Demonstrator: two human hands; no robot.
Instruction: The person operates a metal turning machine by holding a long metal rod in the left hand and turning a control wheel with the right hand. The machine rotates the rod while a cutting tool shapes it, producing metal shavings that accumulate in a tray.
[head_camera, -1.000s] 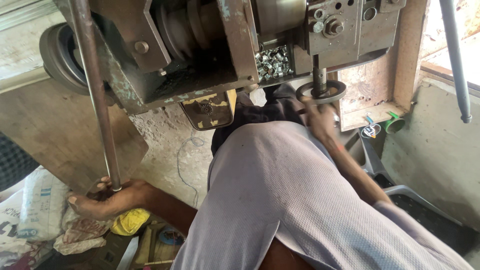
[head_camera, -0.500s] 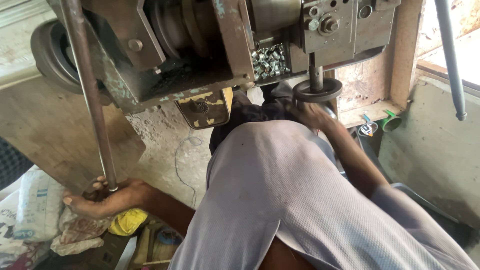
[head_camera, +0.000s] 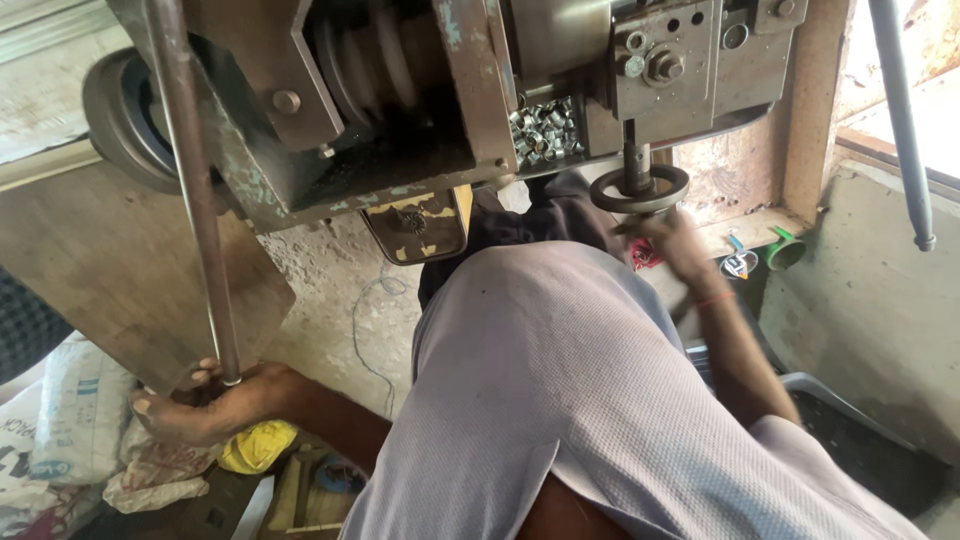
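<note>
lilac-grey shirt (head_camera: 560, 400), yellow rag (head_camera: 258, 447), green funnel (head_camera: 785, 250), rusty grey rod (head_camera: 195, 190)

the long steel lever (head_camera: 195, 190) runs off the top edge above the left hand (head_camera: 205, 405), whose fingertips hide its lower end. the right hand (head_camera: 670, 240), just below the handwheel (head_camera: 640, 190), is motion-blurred; its grip cannot be told.

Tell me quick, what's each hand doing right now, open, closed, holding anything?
Left hand: closed around the lower end of the long metal lever.
Right hand: just below the small handwheel; grip cannot be told.
</note>
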